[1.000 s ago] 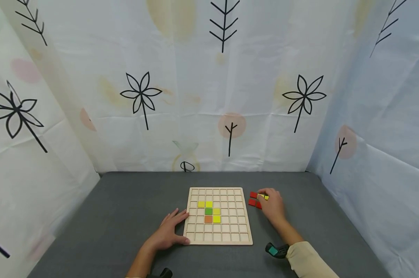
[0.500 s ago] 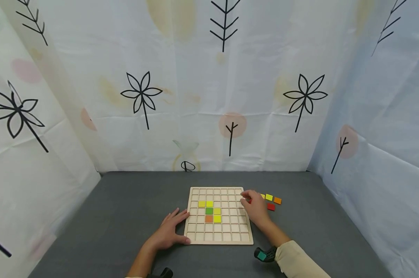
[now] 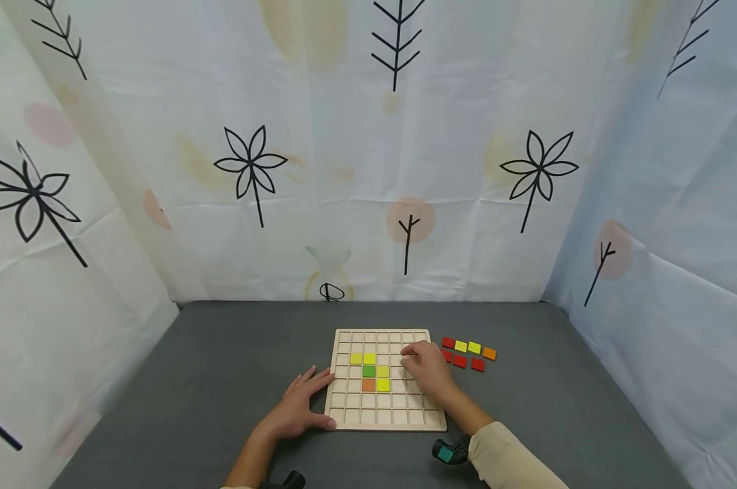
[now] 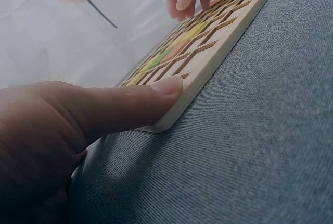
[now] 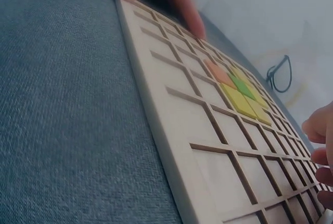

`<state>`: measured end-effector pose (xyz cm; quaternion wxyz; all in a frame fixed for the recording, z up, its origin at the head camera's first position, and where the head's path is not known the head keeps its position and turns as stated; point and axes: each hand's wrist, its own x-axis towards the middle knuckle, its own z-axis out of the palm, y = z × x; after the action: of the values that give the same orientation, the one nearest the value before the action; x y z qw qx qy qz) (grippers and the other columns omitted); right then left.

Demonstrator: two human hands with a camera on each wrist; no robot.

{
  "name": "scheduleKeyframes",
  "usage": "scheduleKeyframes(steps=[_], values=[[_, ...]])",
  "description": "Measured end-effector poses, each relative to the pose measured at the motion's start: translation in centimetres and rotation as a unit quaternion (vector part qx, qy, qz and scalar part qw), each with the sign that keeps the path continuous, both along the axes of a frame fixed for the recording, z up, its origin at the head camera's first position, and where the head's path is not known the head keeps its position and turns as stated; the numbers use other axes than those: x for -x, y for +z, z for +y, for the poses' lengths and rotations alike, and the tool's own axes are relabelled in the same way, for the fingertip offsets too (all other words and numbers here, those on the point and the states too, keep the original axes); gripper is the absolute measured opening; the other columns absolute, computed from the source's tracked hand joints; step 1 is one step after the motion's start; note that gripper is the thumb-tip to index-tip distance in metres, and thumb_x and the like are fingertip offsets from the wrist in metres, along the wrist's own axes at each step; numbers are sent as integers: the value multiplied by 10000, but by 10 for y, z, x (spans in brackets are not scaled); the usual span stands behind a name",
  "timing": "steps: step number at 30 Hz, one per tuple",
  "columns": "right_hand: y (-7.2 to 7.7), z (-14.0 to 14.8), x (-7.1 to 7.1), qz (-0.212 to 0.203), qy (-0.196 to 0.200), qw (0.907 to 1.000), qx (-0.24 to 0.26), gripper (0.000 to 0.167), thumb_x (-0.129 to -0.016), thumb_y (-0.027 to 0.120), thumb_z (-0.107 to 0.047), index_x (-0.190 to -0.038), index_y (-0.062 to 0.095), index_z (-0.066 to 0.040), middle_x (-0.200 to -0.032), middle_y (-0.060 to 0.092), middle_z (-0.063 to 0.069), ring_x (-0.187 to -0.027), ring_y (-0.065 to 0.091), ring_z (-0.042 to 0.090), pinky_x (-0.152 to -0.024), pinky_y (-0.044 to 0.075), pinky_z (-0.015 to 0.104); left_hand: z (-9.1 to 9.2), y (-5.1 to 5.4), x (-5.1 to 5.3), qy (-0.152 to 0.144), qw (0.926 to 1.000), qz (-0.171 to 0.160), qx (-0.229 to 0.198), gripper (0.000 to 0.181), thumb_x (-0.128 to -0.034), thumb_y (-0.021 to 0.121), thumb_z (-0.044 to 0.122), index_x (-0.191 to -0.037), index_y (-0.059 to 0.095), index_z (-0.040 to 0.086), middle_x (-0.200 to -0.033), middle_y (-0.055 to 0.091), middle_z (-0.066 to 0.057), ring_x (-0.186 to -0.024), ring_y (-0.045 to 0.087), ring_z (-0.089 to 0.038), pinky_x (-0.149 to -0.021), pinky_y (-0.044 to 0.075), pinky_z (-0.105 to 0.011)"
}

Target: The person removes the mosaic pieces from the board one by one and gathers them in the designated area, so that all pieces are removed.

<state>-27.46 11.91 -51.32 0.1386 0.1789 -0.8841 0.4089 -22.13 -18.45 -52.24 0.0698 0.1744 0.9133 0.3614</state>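
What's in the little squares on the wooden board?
Four yellow tiles, one green tile and one orange tile sit in the wooden board. The right hand covers some squares in the head view, hiding what's under it.

Soft, even light; wrist views dimmer, perhaps hazy.

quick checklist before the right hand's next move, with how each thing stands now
1. Board steadied: ok, left hand rests at its left edge
2. Placed tiles inside cells: ok, all six look seated
3. Bare cells available: ok, many around the placed tiles
4. Tile in right hand: cannot tell, no tile shows there
5. Loose tiles at hand: ok, seven lie right of the board
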Motion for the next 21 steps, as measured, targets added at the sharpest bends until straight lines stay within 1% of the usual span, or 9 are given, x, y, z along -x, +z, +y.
scheduleKeyframes(steps=[2, 4, 5, 8, 11, 13, 15, 21], values=[[0, -3, 0, 157, 181, 9996, -152, 110, -867, 673, -47, -963, 726, -31, -1019, 672, 87, -1009, 564, 333, -885, 457, 525, 0, 0, 0, 9, 10000, 13, 18, 902, -685, 861, 399, -1440, 483, 83, -1513, 395, -108, -1442, 161, -394, -1124, 69, -609], [0, -5, -1, 439, 368, 9978, -340, 107, -857, 685, -54, -950, 725, -20, -1020, 670, 115, -1008, 564, 361, -879, 453, 546, 0, -1, 0, 24, 10000, 19, 23, 902, -683, 861, 401, -1439, 485, 84, -1513, 396, -105, -1442, 162, -391, -1125, 70, -607], [0, -6, -1, 644, 417, 9958, -498, 102, -858, 685, -68, -940, 726, -23, -1012, 669, 116, -989, 563, 354, -844, 466, 524, 0, -1, 0, 30, 10000, 18, 16, 902, -683, 861, 402, -1439, 485, 85, -1512, 397, -103, -1442, 162, -389, -1124, 70, -606], [-1, -10, -2, 1061, 547, 9897, -792, 96, -844, 696, -76, -920, 725, -25, -1003, 667, 128, -962, 563, 355, -809, 468, 533, 1, 0, -1, 18, 10000, 16, -52, 909, -683, 859, 405, -1444, 479, 84, -1513, 397, -100, -1444, 159, -387, -1123, 70, -607], [-2, -14, -2, 907, 584, 9894, -969, 117, -844, 704, -101, -942, 732, -45, -1038, 659, 112, -994, 550, 339, -843, 448, 541, 1, 2, -3, 2, 9999, -5, -158, 918, -682, 859, 401, -1449, 470, 81, -1518, 390, -96, -1445, 151, -387, -1119, 70, -614], [-3, -17, -2, 620, 650, 9909, -1004, 140, -850, 705, -107, -976, 734, -51, -1087, 650, 117, -1043, 534, 343, -882, 422, 567, 0, 3, -4, 2, 9998, -14, -211, 922, -680, 861, 395, -1452, 466, 80, -1520, 386, -93, -1446, 147, -388, -1117, 70, -617], [-4, -19, -1, 472, 672, 9905, -1106, 156, -859, 703, -126, -1000, 732, -65, -1122, 640, 118, -1067, 519, 334, -886, 411, 570, 1, 3, -4, 3, 9998, -1, -219, 924, -678, 863, 392, -1451, 466, 78, -1520, 387, -93, -1445, 148, -391, -1114, 72, -622], [-5, -22, -3, 433, 678, 9853, -1505, 174, -881, 703, -206, -1024, 734, -113, -1153, 626, 82, -1074, 505, 296, -858, 416, 535, 0, 3, -4, 0, 9998, 20, -181, 918, -685, 858, 399, -1450, 466, 75, -1519, 387, -100, -1444, 147, -395, -1114, 72, -624]])
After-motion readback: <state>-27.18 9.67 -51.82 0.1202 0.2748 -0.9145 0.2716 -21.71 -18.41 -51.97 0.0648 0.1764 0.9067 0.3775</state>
